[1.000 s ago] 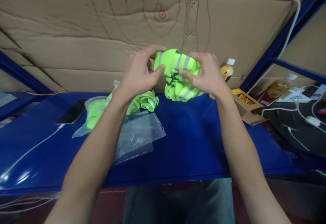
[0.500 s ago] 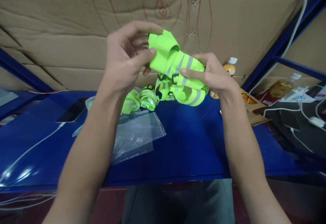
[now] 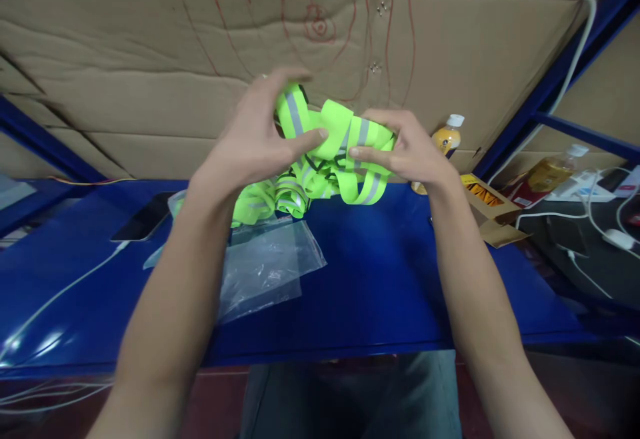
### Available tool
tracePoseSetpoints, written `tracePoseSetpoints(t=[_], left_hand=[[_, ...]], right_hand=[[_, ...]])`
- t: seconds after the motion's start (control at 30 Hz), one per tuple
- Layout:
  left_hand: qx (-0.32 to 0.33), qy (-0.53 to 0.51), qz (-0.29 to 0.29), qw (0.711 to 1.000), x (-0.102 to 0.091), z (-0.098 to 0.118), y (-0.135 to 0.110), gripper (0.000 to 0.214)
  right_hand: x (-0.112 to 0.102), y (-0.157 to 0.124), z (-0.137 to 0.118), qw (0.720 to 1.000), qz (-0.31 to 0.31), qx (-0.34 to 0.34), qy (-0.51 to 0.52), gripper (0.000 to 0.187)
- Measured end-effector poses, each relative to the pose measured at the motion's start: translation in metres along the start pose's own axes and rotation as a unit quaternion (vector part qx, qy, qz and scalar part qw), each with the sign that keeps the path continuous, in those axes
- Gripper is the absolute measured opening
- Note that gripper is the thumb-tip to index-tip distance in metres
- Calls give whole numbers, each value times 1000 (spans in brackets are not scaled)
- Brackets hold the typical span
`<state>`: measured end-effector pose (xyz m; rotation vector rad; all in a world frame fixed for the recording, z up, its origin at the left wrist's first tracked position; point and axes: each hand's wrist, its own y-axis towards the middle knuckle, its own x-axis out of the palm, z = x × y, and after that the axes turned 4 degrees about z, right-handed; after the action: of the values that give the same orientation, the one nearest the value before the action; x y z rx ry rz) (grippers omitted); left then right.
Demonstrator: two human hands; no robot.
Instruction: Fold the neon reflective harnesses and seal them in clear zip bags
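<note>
Above the blue table, a bundle of neon-yellow reflective strap [image 3: 336,126] with grey stripes and dark buckles hangs between my hands. My right hand [image 3: 407,146] pinches its right side, thumb in front and fingers behind. Around the left part of the strap curls my left hand [image 3: 265,129], its thumb pressed on the front; it is a little blurred and some fingers are hidden behind. Below the bundle, a rolled reflective strap [image 3: 291,196] rests on the table beside more neon strap [image 3: 254,204] in clear plastic. A clear plastic bag [image 3: 267,266] lies flat nearer me.
A phone [image 3: 143,216] with a white cable lies at the left of the blue table [image 3: 370,292]. On the right stand a drink bottle [image 3: 447,136], an open small carton [image 3: 490,209] and another bottle [image 3: 555,169]. A cardboard wall [image 3: 465,46] rises behind.
My left hand has moved slightly lower and wraps a striped section of strap at its left. The bundle has come down a little. My right hand keeps its pinch, shifted slightly left.
</note>
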<state>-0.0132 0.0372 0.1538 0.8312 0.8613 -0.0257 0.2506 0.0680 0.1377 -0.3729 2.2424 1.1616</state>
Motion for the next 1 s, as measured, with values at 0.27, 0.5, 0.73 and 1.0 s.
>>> tracePoseSetpoints(t=[0.27, 0.5, 0.73, 1.0], left_hand=[[40, 188, 81, 978, -5, 10, -13, 51], [150, 80, 46, 984, -9, 27, -8, 46], [55, -7, -126, 990, -1, 1, 1, 35], [-61, -177, -261, 947, -8, -35, 3, 39]], right_hand=[[-10, -3, 4, 996, -41, 6, 75, 61], [-9, -6, 1, 995, -43, 32, 80, 60], [-11, -2, -12, 998, -52, 25, 1, 55], [1, 1, -20, 996, 22, 13, -80, 39]])
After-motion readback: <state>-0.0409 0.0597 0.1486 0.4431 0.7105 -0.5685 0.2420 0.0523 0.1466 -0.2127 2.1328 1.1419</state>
